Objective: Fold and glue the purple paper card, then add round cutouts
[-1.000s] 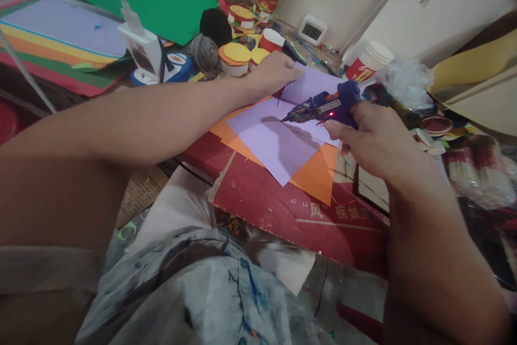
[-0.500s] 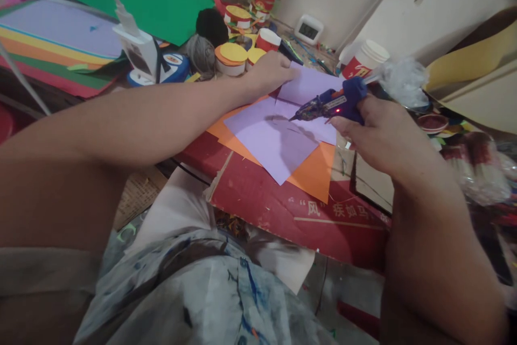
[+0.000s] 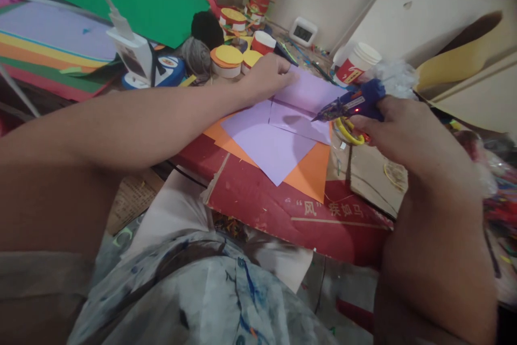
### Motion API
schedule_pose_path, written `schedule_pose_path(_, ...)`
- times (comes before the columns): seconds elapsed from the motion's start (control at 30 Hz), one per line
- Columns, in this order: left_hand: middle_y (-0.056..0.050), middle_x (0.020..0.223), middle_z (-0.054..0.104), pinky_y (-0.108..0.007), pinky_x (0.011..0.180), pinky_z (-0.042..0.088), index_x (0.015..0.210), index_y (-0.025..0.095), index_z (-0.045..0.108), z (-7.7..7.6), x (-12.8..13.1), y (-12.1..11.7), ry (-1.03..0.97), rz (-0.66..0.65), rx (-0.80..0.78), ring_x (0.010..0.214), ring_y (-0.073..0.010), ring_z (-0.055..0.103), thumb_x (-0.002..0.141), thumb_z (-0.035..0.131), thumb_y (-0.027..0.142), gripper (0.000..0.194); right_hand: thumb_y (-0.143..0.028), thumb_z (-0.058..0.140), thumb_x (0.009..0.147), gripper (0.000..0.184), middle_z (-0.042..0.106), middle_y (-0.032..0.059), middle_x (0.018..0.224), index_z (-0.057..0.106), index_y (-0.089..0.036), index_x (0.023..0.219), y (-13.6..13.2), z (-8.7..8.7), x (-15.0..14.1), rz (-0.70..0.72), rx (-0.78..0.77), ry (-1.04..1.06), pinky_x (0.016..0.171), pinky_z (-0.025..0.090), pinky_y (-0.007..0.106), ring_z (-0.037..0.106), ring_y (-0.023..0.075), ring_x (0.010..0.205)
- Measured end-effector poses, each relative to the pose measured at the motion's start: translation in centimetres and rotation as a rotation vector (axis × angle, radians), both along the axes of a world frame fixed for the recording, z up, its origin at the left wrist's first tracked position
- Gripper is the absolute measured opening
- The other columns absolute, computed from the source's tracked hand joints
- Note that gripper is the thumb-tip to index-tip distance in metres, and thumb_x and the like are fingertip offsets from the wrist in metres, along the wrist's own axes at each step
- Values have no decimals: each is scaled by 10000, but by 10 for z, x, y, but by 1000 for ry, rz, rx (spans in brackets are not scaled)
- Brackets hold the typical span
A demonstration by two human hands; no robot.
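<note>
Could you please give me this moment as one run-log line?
left hand: holding purple paper; right hand: holding blue glue gun, red light lit; nozzle: over purple paper; underneath: orange paper, red cardboard

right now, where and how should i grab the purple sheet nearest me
I'd pinch the nearest purple sheet at its near corner, coming from your side and easing a fingertip underneath: it looks flat, that corner points toward you, and the left hand and glue gun are both beyond it.
</note>
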State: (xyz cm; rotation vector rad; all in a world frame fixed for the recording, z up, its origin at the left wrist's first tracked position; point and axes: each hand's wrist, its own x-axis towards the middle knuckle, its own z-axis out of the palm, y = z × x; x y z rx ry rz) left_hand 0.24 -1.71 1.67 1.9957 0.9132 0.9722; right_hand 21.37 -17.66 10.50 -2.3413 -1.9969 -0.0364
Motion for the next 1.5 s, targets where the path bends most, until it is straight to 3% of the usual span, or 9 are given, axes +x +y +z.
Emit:
schedule_pose_path(0.3, 34, 643, 384, -330, 699, 254, 580, 222, 442, 3, 0, -4, 56, -62, 31, 690, -130, 374, 980, 604, 180, 433, -356, 623, 931, 178, 652, 79, 767, 536, -259, 809, -11, -10, -7, -72, -7, 184, 735, 395, 380, 558, 232, 750)
schedule_pose_path(0.5, 22, 640, 388, -348, 713, 274, 565, 236, 403, 2, -1, -3, 62, -60, 23, 715, -144, 362, 950, 600, 203, 433, -388, 540, 991, 240, 750, 240, 990, 654, -183, 1042, -19, -12, -13, -174, 0, 21, 792, 422, 430, 691, 356, 917)
schedule_pose_path(0.63, 20, 645, 386, -341, 706, 266, 556, 228, 406, 1, -1, -2, 53, -68, 30, 684, -139, 364, 930, 596, 221, 419, -379, 535, 996, 281, 761, 287, 1176, 684, -164, 1100, -21, -13, -20, -132, 6, 47, 839, 457, 423, 719, 376, 1058)
schedule_pose_path(0.9, 12, 654, 475, -319, 693, 302, 596, 218, 548, -4, -2, 3, 30, -106, 24, 699, -152, 427, 915, 629, 308, 341, -389, 576, 984, 329, 768, 255, 1196, 712, -157, 1175, -15, -25, -19, -122, 81, 51, 931, 520, 486, 717, 407, 1124)
schedule_pose_path(1.13, 41, 592, 280, -333, 669, 189, 499, 230, 324, 2, -2, 0, 100, -81, 43, 659, -126, 283, 923, 664, 273, 545, -410, 575, 974, 283, 749, 156, 1016, 712, -203, 1111, -13, -38, -17, -15, 133, 167, 899, 538, 467, 708, 360, 1055)
schedule_pose_path(1.33, 61, 576, 238, -357, 665, 184, 503, 246, 302, -1, -2, 4, 90, -107, 58, 626, -108, 242, 950, 682, 270, 587, -399, 583, 951, 250, 751, 145, 1010, 710, -222, 1072, -16, -30, -18, -42, 137, 202, 878, 534, 466, 701, 357, 1025)
schedule_pose_path(1.5, 41, 562, 318, -372, 669, 197, 512, 243, 385, -2, -2, 4, 81, -96, 3, 691, -135, 261, 938, 677, 265, 517, -374, 575, 958, 217, 752, 141, 995, 703, -221, 1042, -10, -41, -26, -9, 119, 256, 860, 530, 444, 708, 346, 1020)
